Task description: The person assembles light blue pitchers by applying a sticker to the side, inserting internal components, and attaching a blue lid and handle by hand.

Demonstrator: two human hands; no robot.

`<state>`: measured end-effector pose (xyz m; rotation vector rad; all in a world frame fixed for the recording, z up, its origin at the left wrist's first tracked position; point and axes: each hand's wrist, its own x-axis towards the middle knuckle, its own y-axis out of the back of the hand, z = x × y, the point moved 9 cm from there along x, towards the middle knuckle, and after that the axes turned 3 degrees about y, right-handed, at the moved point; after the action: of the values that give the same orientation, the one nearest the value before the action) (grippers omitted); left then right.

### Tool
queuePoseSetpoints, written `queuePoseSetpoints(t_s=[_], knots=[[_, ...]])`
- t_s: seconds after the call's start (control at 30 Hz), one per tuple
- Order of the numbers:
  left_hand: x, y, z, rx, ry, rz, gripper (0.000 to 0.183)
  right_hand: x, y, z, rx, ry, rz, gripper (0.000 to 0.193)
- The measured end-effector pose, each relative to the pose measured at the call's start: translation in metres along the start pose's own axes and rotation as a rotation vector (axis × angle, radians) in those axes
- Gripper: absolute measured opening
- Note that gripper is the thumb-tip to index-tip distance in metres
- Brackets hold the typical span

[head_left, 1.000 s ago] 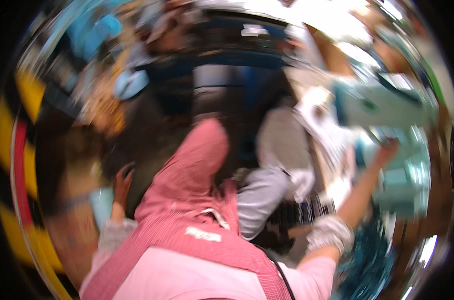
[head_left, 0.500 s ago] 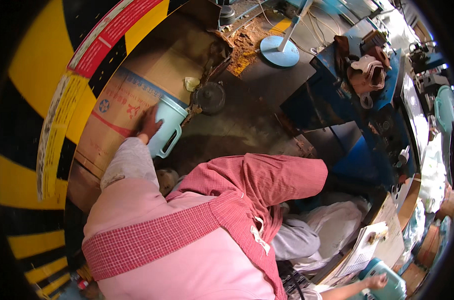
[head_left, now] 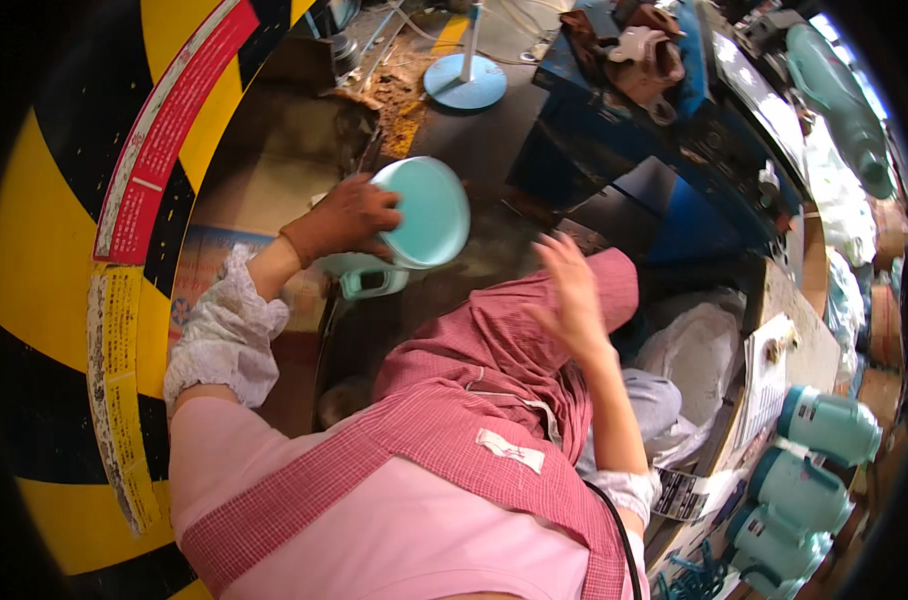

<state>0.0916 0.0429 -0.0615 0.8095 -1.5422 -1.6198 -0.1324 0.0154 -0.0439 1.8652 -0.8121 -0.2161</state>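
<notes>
My left hand grips a turquoise plastic jug at its rim, fingers curled over the edge. The jug is tilted so its open mouth faces up at me, and its looped handle sticks out below my hand. Over my apron-covered knee, my right hand hangs in the air with fingers spread, holding nothing, a short way right of the jug. Printed cardboard lies under and behind my left forearm.
A yellow-and-black striped surface curves along the left. Blue machinery fills the far right. A round-based stand rises at the back. Several turquoise jugs with dark ends, among them one jug, line the right, beside a paper-topped bench.
My left hand has raised the jug off the cardboard and turned its mouth up toward me. My right hand has come from the jug at the lower right to the middle.
</notes>
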Motion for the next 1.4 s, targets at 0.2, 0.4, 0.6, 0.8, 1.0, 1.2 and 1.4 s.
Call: queuePoseSetpoints(t_s=[0.2, 0.4, 0.6, 0.8, 1.0, 1.2, 1.4], knots=[[0.104, 0.172, 0.091, -0.696, -0.381, 0.614, 0.050, -0.032, 0.110, 0.000, -0.160, -0.059, 0.500, 0.021], [0.150, 0.069, 0.047, -1.670, -0.083, 0.755, 0.049, -0.226, 0.124, 0.109, 1.282, -0.338, 1.251, 0.035], [0.182, 0.203, 0.134, -1.375, -0.364, 0.634, 0.086, -0.210, 0.023, 0.107, 1.800, -0.282, 1.177, 0.033], [0.213, 0.195, 0.141, -0.954, -0.111, 0.339, 0.035, -0.223, -0.005, 0.109, 0.596, -0.714, 0.614, 0.036], [0.189, 0.238, 0.228, -0.278, -0.496, 0.275, 0.025, -0.342, 0.086, 0.164, 0.499, -0.804, 1.052, 0.017], [0.203, 0.234, 0.271, -0.254, -0.622, 0.397, 0.020, -0.486, 0.059, 0.324, -0.022, -1.358, 0.959, 0.020], [0.250, 0.254, 0.299, -0.526, -0.741, 0.428, 0.018, -0.508, 0.031, 0.384, -0.326, -1.639, 0.811, 0.026]])
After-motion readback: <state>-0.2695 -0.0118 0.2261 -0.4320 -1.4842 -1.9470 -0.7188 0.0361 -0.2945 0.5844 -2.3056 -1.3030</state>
